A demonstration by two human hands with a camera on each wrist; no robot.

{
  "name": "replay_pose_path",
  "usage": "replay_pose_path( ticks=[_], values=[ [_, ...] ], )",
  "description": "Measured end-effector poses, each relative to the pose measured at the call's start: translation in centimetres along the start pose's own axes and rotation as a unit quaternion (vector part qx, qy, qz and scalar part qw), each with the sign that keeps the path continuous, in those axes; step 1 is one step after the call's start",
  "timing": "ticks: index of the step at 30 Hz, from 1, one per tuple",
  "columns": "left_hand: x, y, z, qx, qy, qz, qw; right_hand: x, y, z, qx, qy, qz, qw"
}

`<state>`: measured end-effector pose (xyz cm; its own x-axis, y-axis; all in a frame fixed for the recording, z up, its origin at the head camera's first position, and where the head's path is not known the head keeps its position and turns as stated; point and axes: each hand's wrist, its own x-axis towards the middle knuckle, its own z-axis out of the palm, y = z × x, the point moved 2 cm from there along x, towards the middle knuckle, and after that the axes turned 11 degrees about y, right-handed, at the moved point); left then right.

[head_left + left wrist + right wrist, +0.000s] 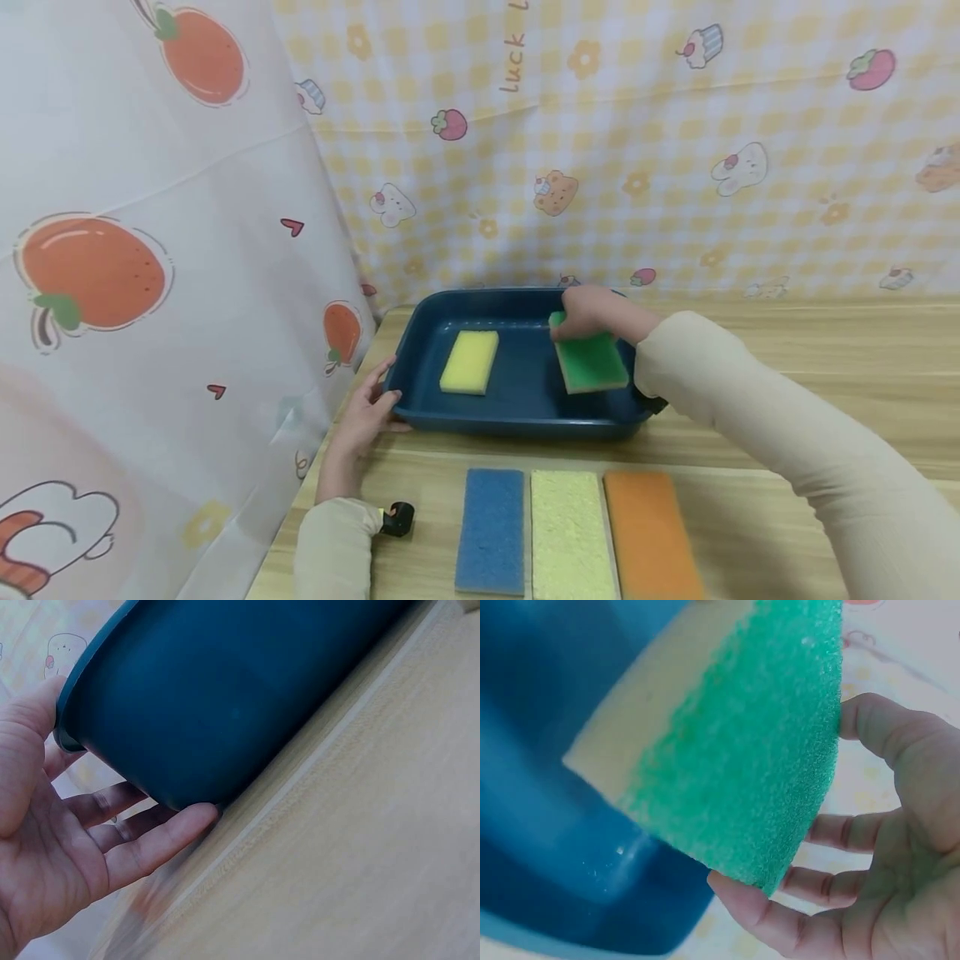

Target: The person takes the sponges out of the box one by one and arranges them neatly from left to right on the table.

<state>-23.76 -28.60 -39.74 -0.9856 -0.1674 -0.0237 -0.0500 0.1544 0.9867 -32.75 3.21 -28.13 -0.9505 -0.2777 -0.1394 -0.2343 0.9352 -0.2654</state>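
A dark blue tray (525,427) stands on the wooden table, with a small yellow sponge (469,362) lying in its left half. Over the tray's right half, my right hand (600,312) pinches a green sponge (592,363) by its far end. In the right wrist view, the thumb and fingers of the right hand (885,840) hold the edges of the green sponge (742,750), whose side is pale. At the tray's left end my left hand (367,412) holds the rim; in the left wrist view the left hand (67,840) has its fingers against the tray wall (195,697).
Nearer than the tray, a blue sponge (491,532), a pale yellow sponge (572,535) and an orange sponge (652,535) lie side by side on the table (787,367). Patterned cloth (480,167) hangs behind and along the left.
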Motion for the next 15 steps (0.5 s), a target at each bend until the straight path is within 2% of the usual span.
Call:
replay_pose_path(
  ticks=[5, 15],
  values=[
    [0.0, 0.1, -0.2, 0.002, 0.001, 0.002, 1.0, -1.9, 0.6, -0.6, -0.013, 0.006, 0.0, 0.9999],
    [0.0, 0.0, 0.0, -0.005, -0.001, -0.001, 1.0, -8.0, 2.5, -1.0, -0.037, 0.047, -0.075, 0.9953]
  ],
)
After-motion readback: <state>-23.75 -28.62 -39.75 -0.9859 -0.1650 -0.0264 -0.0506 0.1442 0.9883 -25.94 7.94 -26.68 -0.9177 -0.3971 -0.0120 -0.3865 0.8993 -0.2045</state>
